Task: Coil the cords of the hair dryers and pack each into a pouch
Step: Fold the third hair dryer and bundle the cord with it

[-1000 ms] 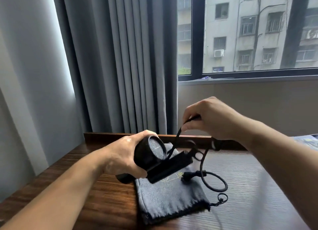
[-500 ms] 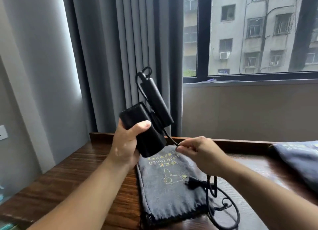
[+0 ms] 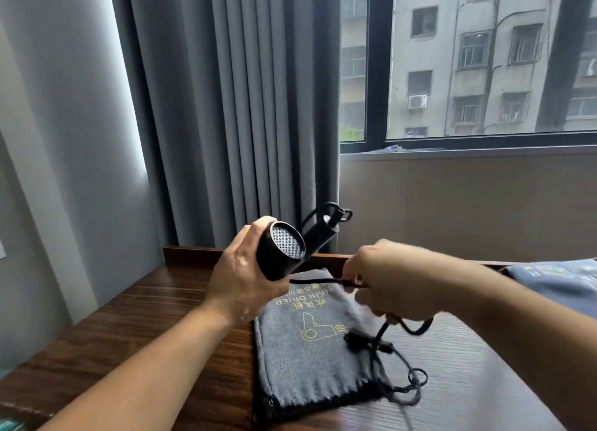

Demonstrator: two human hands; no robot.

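Observation:
My left hand [image 3: 240,277] grips the barrel of a black hair dryer [image 3: 284,251] above the wooden table [image 3: 129,333], its mesh end facing me and its folded handle pointing up and to the right. Its black cord [image 3: 318,281] runs from the dryer to my right hand [image 3: 392,283], which pinches it. The rest of the cord hangs below that hand, and the plug [image 3: 355,342] lies on a grey pouch [image 3: 307,350] printed with a yellow dryer symbol. The pouch lies flat on the table below both hands.
A second grey pouch [image 3: 559,282] lies at the table's right edge. The pouch drawstring [image 3: 415,380] trails on the table right of the near pouch. Grey curtains [image 3: 226,107] hang behind the table, with a window [image 3: 484,59] to the right.
My left hand has lowered and turned the dryer, so the mesh end faces me instead of the handle standing upright. My right hand has pulled the cord out to the right.

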